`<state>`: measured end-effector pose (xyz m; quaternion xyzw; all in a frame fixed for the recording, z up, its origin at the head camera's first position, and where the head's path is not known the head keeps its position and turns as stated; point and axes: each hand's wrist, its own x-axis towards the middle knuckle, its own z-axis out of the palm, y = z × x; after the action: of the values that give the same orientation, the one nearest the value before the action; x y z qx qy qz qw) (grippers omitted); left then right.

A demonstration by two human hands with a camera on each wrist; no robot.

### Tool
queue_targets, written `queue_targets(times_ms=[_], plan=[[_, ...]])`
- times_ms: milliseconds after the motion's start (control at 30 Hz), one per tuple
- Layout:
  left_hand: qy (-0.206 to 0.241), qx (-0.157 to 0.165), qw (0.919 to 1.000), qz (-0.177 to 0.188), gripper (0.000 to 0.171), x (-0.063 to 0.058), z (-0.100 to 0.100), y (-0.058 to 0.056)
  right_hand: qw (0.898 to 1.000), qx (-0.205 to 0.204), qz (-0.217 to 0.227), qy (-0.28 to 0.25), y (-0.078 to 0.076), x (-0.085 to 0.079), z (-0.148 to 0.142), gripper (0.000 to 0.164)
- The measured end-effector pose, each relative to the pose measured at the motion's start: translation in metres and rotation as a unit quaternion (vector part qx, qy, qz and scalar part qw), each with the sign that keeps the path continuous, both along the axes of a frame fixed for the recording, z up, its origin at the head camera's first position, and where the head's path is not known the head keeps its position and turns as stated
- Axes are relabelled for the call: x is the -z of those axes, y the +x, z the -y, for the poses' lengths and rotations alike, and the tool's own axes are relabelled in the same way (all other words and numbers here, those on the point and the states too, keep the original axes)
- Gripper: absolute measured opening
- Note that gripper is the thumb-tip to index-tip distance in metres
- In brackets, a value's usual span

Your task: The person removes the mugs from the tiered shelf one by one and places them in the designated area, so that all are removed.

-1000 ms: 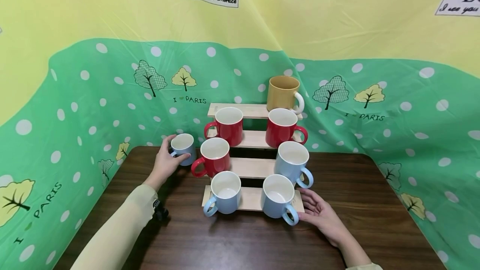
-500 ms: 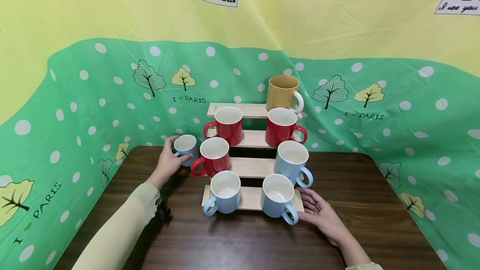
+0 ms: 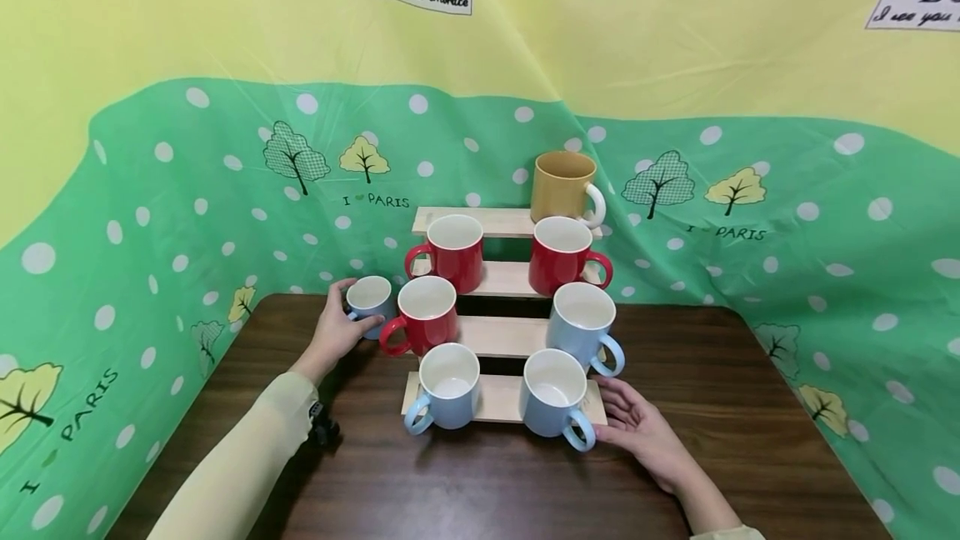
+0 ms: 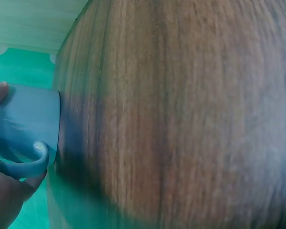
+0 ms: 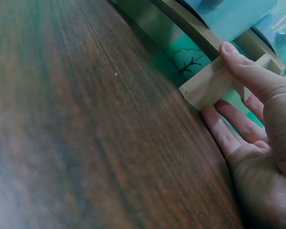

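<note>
The left hand grips a small light-blue mug between thumb and fingers, with the mug upright, its handle on the palm side. This mug is left of the tiered wooden rack, near the rear edge of the counter and just beside a red mug on the second tier from the bottom; whether its base touches the counter, I cannot tell. Well apart from it, the right hand holds the rack's lower right end, thumb in front, beside a blue mug on the bottom tier
</note>
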<state>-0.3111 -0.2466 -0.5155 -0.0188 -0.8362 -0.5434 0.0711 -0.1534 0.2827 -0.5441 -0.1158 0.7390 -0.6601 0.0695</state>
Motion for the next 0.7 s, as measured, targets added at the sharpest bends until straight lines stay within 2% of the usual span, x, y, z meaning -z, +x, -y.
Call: queue_targets(times_ms=[333, 533, 633, 700], plan=[[0.007, 0.007, 0.9998, 0.018, 0.093, -0.001, -0.001, 0.0, 1.0, 0.003, 0.007, 0.004, -0.001, 0.001, -0.002, 0.077], [-0.019, 0.019, 0.9991, 0.033, 0.1, -0.006, 0.005, -0.003, 1.0, 0.006, 0.015, 0.003, 0.0, -0.001, -0.001, 0.078], [-0.045, 0.02, 0.9986, 0.019, 0.103, -0.013, 0.006, -0.001, 1.0, 0.007, 0.018, 0.004, 0.0, -0.002, 0.0, 0.078], [-0.073, 0.012, 0.9972, -0.007, 0.102, -0.018, 0.006, 0.004, 1.0, 0.007, 0.018, 0.005, 0.0, -0.001, 0.0, 0.078]])
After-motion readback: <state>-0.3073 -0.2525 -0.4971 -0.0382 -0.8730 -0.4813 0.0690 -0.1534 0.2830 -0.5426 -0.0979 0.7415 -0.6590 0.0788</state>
